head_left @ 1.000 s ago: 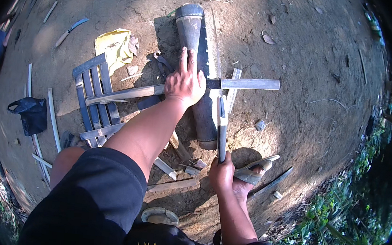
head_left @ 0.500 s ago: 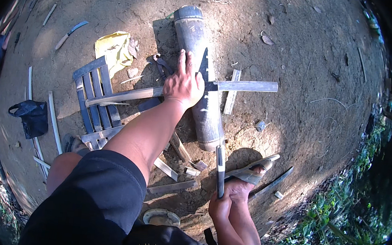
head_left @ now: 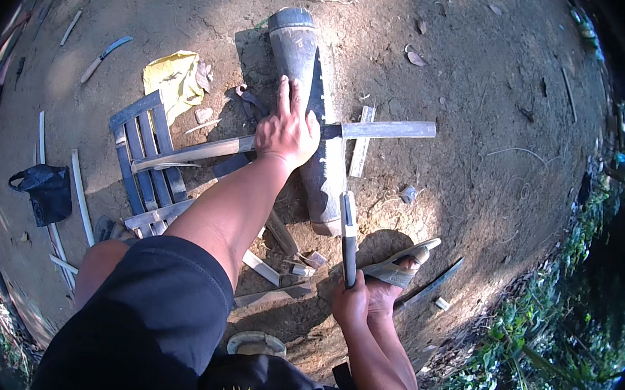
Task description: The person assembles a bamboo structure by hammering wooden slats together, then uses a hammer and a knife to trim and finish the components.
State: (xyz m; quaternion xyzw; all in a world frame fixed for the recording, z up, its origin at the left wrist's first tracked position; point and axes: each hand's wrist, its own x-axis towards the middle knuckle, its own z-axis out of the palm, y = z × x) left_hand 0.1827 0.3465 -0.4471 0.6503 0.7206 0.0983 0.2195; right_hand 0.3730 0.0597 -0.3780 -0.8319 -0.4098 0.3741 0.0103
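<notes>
A thick, dark, log-like cylinder (head_left: 325, 196) lies on the dirt in front of me. A flat wooden slat (head_left: 394, 130) crosses over it, and its left part runs onto a small slatted wooden frame (head_left: 153, 151). My left hand (head_left: 287, 130) presses down flat where slat and log meet, fingers stretched out along the log. In my right hand (head_left: 351, 300), beside my sandalled foot, is a dark-handled tool (head_left: 349, 236) with a pale metal upper part. It points upward past the log's near end; its exact kind is unclear at this angle.
Pincers (head_left: 250, 104) and a yellow sack (head_left: 171, 82) lie left of the log. A knife (head_left: 106, 59) is farther left, above a black bag (head_left: 43, 193). A long blade (head_left: 432, 283) rests right of my sandal (head_left: 395, 269). Wood offcuts (head_left: 262, 267) are scattered nearby.
The tool in my right hand has risen slightly and tilted left at its top. My left hand keeps its place on the slat and log. The whole view has shifted a little.
</notes>
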